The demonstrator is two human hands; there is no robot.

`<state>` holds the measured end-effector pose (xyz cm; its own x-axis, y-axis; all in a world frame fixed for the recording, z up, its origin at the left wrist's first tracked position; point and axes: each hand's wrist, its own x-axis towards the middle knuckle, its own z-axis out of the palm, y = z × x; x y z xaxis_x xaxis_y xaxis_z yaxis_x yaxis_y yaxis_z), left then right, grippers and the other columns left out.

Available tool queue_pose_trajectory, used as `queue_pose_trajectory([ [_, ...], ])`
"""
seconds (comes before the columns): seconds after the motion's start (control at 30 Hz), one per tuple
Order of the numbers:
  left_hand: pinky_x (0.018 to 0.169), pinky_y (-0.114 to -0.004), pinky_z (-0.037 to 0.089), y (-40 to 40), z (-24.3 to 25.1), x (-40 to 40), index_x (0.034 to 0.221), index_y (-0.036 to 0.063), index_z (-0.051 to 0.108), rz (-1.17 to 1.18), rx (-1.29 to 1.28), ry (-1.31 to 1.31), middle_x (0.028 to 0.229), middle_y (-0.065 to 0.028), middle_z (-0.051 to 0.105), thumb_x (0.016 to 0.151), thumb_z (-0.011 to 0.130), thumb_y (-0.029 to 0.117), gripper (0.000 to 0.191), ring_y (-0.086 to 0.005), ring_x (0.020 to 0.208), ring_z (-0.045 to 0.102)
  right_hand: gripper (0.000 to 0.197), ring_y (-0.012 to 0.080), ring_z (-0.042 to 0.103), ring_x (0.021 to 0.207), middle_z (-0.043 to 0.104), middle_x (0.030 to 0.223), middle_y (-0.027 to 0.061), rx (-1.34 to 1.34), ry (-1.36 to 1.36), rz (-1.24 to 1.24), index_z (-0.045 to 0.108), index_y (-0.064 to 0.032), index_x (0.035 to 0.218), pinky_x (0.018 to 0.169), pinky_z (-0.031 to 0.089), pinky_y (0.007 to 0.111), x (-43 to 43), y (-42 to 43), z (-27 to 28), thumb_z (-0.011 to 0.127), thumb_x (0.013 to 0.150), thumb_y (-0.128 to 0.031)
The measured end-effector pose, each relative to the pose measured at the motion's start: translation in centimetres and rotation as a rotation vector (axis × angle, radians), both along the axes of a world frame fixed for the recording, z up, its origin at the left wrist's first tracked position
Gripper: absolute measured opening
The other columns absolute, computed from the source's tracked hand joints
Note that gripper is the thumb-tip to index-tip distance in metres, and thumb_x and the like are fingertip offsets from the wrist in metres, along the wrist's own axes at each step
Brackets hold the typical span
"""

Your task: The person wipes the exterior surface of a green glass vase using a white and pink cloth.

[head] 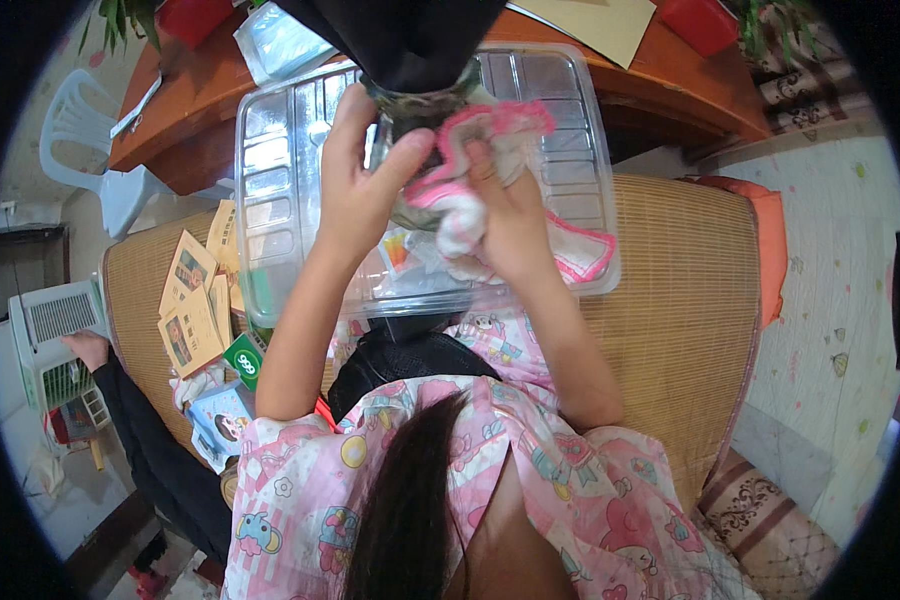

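Observation:
My left hand (360, 176) grips a dark, shiny rounded object (412, 109), with the thumb along its near side. What exactly it is cannot be told, since a black shape covers its top and a cloth its lower part. Bunched in my right hand (514, 221) is a white cloth with a pink edge (581, 251), pressed against the object's right side. Both hands are over a clear ribbed plastic box (270, 217) across the lap. Small packets (405, 251), one orange and white, show in or through the box near its front.
Tan printed booklets (187, 330), a green box (245, 360) and a light-blue pack (221, 420) lie left on the woven mat (675, 300). Beyond the box is a wooden table (690, 86). A white plastic chair (82, 142) and another person's black-clad leg (157, 450) are at left.

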<state>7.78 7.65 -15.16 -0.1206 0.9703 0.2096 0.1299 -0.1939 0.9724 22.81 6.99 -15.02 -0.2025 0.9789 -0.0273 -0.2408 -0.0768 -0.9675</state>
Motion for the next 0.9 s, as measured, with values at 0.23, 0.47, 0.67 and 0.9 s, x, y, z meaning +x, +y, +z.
queue_pose_trajectory([
  [0.23, 0.077, -0.027, 0.047, -0.4, 1.2, 1.0, 0.101, -0.0031, 0.059, -0.016, 0.076, -0.184, 0.094, -0.0079, 0.065, 0.073, 0.072, 0.01, 0.033, -0.0134, 0.084, 0.06, 0.041, 0.0288, 0.057, 0.102, 0.057, 0.113, 0.0163, 0.48, -0.29, -0.051, 0.045, 0.0001, 0.126, 0.088, 0.043, 0.035, -0.5, 0.0, -0.5, 0.053, 0.092, -0.021],
  [0.47, 0.076, -0.027, 0.049, -0.5, 0.1, 0.3, 0.099, -0.0053, 0.061, -0.115, 0.108, -0.363, 0.093, -0.0091, 0.066, 0.066, 0.077, 0.016, 0.043, -0.0141, 0.083, 0.062, 0.047, 0.0137, 0.056, 0.095, 0.058, 0.108, 0.0082, -0.155, -0.026, 0.205, 0.052, -0.0038, 0.121, 0.082, 0.046, 0.028, 1.9, 1.3, -1.1, 0.041, 0.095, -0.042],
  [0.67, 0.087, -0.036, 0.051, 0.5, 0.3, -0.1, 0.126, 0.0002, 0.042, -0.297, 0.068, -0.561, 0.117, -0.0159, 0.054, 0.07, 0.065, 0.062, 0.087, -0.0231, 0.101, 0.059, 0.047, 0.0212, 0.052, 0.112, 0.05, 0.126, 0.0108, -0.509, 0.673, 0.159, 0.042, -0.006, 0.131, 0.095, 0.044, 0.034, 1.0, 0.5, -0.8, 0.046, 0.091, -0.031],
  [0.9, 0.09, -0.034, 0.047, 0.3, 2.6, 0.6, 0.121, -0.002, 0.048, -0.191, -0.068, -0.176, 0.112, -0.0159, 0.06, 0.073, 0.066, 0.028, 0.059, -0.0222, 0.102, 0.059, 0.046, 0.0233, 0.053, 0.112, 0.053, 0.122, 0.0119, -0.303, 0.572, -0.067, 0.04, -0.0046, 0.132, 0.097, 0.042, 0.037, 0.8, 0.3, -1.4, 0.042, 0.095, -0.033],
])
